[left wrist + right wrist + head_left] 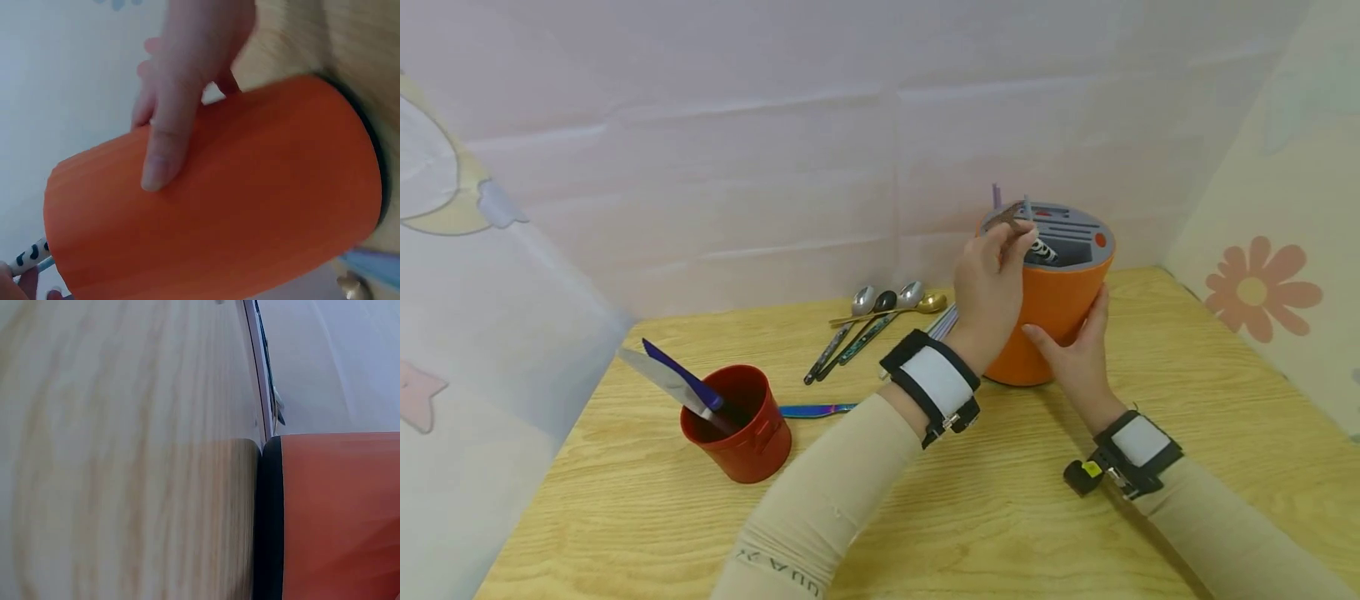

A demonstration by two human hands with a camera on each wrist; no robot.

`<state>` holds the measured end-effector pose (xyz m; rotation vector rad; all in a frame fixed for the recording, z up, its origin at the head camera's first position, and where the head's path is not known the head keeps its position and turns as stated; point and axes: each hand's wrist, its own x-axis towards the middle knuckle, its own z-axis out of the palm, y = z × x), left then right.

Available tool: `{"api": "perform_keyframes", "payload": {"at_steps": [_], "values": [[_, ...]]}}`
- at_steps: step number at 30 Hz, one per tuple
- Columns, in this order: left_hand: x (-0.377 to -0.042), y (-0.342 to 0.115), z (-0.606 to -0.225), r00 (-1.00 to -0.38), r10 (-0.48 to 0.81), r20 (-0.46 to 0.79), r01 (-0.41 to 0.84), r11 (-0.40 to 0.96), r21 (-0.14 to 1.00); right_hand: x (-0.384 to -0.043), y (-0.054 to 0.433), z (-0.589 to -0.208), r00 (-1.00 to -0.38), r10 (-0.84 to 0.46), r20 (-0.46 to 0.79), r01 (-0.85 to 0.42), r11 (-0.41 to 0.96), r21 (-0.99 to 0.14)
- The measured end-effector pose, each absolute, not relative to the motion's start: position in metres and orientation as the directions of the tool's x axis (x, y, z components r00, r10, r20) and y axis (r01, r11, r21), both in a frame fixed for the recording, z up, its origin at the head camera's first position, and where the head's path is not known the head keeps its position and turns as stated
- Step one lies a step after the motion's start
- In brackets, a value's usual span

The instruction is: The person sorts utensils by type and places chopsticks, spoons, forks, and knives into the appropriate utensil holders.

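Note:
An orange knife block (1051, 304) with a grey slotted top stands at the back right of the table. At its top, my left hand (992, 271) pinches a utensil whose white handle with black markings (1042, 248) points down into the large front compartment; a brown part (1011, 217) shows above the fingers. In the left wrist view the same spotted handle (30, 255) enters the block's top end. My right hand (1081, 358) grips the block's lower right side, thumb (161, 156) along the front and the other fingers partly hidden behind. The right wrist view shows only the block's dark base (270, 519) and table.
A red cup (752, 454) at the left holds a blue-handled utensil (685, 375) and a white blade (662, 375). Several spoons (880, 308) lie crossed near the wall. A rainbow-coloured knife handle (812, 411) lies beside the cup, and pale sticks (943, 323) lie behind my left wrist.

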<state>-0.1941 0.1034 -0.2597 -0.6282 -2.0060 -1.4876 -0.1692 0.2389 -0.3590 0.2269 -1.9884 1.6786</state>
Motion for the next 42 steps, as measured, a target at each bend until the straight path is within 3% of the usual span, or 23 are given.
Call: {"api": "perform_keyframes", "payload": {"at_steps": [4, 7, 10, 13, 16, 23, 27, 34, 42], "values": [[-0.196, 0.105, -0.26, -0.705, 0.145, 0.694, 0.596, 0.652, 0.469, -0.17, 0.24, -0.36, -0.852, 0.192, 0.487, -0.453, 0.196, -0.87], [-0.195, 0.11, -0.259, -0.717, 0.223, 0.661, 0.483, 0.842, 0.239, -0.175, 0.245, -0.367, -0.855, 0.192, 0.482, -0.444, 0.209, -0.871], [-0.194, 0.114, -0.257, -0.741, 0.26, 0.619, 0.383, 0.921, 0.072, -0.182, 0.251, -0.378, -0.861, 0.202, 0.466, -0.42, 0.233, -0.877], [-0.193, 0.114, -0.256, -0.754, 0.284, 0.592, 0.343, 0.939, -0.015, -0.18, 0.249, -0.377, -0.867, 0.209, 0.452, -0.405, 0.234, -0.884], [-0.191, 0.108, -0.255, -0.761, 0.294, 0.579, 0.369, 0.929, 0.014, -0.173, 0.241, -0.366, -0.868, 0.207, 0.452, -0.412, 0.209, -0.887], [-0.186, 0.087, -0.265, -0.808, 0.222, 0.545, 0.488, 0.771, 0.41, -0.181, 0.243, -0.371, -0.856, 0.205, 0.474, -0.435, 0.209, -0.876], [-0.185, 0.076, -0.276, -0.849, 0.203, 0.488, 0.462, 0.732, 0.5, -0.188, 0.249, -0.378, -0.851, 0.216, 0.479, -0.437, 0.216, -0.873], [-0.192, 0.057, -0.302, -0.938, 0.177, 0.299, 0.323, 0.761, 0.562, -0.188, 0.253, -0.38, -0.852, 0.222, 0.473, -0.428, 0.224, -0.876], [-0.21, 0.033, -0.339, -0.985, 0.137, 0.101, 0.169, 0.86, 0.481, -0.188, 0.255, -0.382, -0.859, 0.229, 0.459, -0.411, 0.226, -0.883]]}}
